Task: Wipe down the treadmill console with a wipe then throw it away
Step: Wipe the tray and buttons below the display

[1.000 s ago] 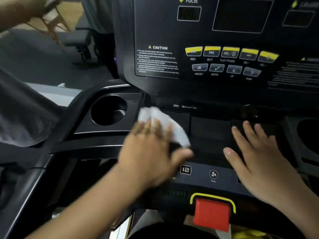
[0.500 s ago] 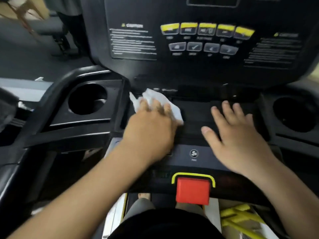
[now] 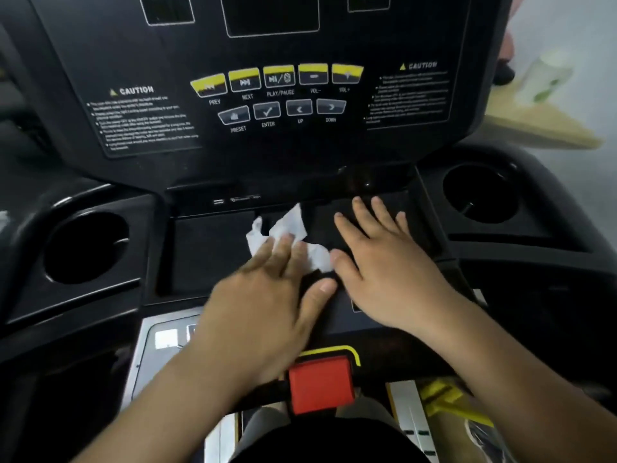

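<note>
A black treadmill console [image 3: 273, 152] fills the view, with yellow and grey buttons on its upright panel. A crumpled white wipe [image 3: 287, 228] lies on the flat tray below the panel. My left hand [image 3: 267, 295] presses the wipe down with straight fingers, its thumb spread to the right. My right hand [image 3: 384, 259] lies flat on the tray just right of the wipe, fingers straight and holding nothing. The two hands almost touch.
Round cup holders sit at the left [image 3: 86, 248] and right [image 3: 480, 192] of the tray. A red stop button [image 3: 320, 382] sticks out at the near edge. A pale bottle [image 3: 547, 71] stands on a wooden surface beyond the console's right side.
My left hand has slid the wipe rightward along the tray, from its left end toward my right hand. The camera view has shifted to the right.
</note>
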### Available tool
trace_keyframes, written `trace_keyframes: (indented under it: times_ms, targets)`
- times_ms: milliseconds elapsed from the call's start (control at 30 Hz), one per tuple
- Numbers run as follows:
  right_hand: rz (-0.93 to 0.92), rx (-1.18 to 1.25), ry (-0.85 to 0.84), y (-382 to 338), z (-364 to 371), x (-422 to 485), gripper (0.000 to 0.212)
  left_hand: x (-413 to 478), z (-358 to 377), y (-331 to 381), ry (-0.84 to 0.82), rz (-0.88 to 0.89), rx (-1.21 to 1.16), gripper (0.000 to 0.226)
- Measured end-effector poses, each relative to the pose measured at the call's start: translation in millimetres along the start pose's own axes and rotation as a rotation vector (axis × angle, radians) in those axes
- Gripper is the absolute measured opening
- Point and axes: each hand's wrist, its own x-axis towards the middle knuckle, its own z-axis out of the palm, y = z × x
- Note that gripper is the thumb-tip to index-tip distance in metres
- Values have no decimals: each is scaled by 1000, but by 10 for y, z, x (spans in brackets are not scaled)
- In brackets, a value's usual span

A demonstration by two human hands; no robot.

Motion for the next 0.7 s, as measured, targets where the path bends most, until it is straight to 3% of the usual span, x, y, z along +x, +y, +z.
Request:
trace_keyframes:
  times_ms: [133,267,400,467,600,700]
  targets:
    - [-39,169,-36,96,-113,24,53,-76,-24,-199,-6,-90,34,101]
    - [-43,261,-58,162,-239,43,57,77,-71,422,-17,168,-129,89]
    - [48,483,25,390,-427,-55,49,-6,-86,117,27,150,-67,84]
    - [42,487,18,415,-420,-100,45,-82,-118,45,10,76,-27,86]
    - [5,410,74,365,-312,-49,40,335,-42,575,-58,257,-112,82]
    - [-45,281,121,372,-345,-112,43,418,-22,708,-18,302,-88,81]
